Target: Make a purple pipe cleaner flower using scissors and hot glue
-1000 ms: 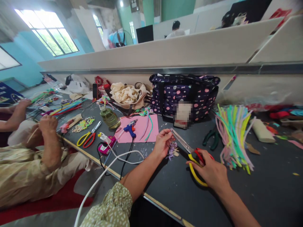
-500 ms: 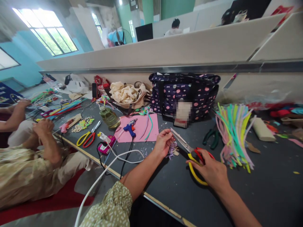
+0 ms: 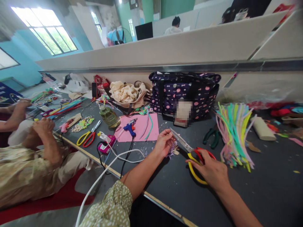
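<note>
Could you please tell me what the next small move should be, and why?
I would probably close the red-and-yellow-handled metal scissors with the right hand, keeping fingers clear: the blades look parted, their tips beside the left hand, whose fingertips seem pinched on something too small to identify, with lilac and beige scraps nearby.

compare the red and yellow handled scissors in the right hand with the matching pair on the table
The held scissors are in the right hand; the lying scissors rest on the dark table. The held scissors point toward the left hand, the lying scissors away from the table's edge. Both have one red and one yellow handle.
</note>
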A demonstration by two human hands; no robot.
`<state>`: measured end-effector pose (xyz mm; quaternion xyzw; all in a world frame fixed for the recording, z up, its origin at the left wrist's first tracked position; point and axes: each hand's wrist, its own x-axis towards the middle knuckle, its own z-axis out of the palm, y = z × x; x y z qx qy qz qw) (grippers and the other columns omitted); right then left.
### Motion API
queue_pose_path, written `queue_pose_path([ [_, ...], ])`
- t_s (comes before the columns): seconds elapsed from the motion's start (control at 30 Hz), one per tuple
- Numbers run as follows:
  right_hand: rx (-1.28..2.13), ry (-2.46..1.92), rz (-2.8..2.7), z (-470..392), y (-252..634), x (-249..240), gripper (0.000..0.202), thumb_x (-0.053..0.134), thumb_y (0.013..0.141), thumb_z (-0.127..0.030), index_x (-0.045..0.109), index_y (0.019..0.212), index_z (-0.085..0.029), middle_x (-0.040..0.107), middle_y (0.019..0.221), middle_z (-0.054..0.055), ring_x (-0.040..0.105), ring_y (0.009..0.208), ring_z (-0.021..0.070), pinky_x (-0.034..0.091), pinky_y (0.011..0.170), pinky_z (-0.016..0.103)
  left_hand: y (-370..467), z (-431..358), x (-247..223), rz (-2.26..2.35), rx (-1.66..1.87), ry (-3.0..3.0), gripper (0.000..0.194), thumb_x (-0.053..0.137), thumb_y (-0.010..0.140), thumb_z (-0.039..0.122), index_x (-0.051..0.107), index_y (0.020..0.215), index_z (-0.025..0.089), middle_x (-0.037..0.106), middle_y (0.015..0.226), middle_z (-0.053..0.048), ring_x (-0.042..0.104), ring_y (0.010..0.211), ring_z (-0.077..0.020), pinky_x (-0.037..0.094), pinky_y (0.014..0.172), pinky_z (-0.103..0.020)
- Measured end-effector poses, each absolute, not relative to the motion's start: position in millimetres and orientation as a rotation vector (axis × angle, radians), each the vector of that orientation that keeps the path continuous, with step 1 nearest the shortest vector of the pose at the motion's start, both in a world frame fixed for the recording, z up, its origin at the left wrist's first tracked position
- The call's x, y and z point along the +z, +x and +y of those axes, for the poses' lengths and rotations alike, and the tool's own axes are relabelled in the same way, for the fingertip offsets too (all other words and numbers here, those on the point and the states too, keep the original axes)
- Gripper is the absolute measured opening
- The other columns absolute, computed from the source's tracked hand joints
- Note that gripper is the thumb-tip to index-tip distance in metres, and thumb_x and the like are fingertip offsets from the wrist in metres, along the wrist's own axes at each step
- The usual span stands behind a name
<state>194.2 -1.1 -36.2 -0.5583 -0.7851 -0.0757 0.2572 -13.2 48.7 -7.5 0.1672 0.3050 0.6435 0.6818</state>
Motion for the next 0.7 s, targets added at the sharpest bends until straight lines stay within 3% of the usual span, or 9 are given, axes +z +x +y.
queue_pose_path([
  [0.33,-0.279,-1.493,-2.146,-1,198,-38,0.061,0.038,0.086,-0.071,0.065,0.099,-0.018,0.062,0.054,0.003,0.057,0.047,0.0157,0.027,0.046,0.023,-14,50,-9,0.716,1.449,0.391,0.033,0.084,0.057,0.02,0.061,0.079,0.014,0.06,0.065,0.002,0.055,0.053,-0.0061,0.047,0.061,-0.021],
  [0.53,-0.084,-1.666,-2.071,1,197,-37,0.064,0.037,0.082,-0.076,0.061,0.102,-0.02,0.065,0.06,0.003,0.058,0.046,0.0178,0.028,0.046,0.023,-15,50,-6,0.698,1.455,0.359,0.033,0.084,0.056,0.017,0.063,0.082,0.014,0.063,0.068,0.001,0.053,0.053,-0.0045,0.048,0.061,-0.02],
  [0.7,0.116,-1.827,-2.081,1,192,-22,0.062,0.047,0.077,-0.073,0.055,0.109,-0.022,0.068,0.068,0.003,0.064,0.053,0.0223,0.033,0.047,0.025,-16,49,-4,0.674,1.454,0.342,0.032,0.083,0.056,0.015,0.065,0.082,0.014,0.063,0.069,0.001,0.052,0.053,-0.0041,0.048,0.061,-0.019],
])
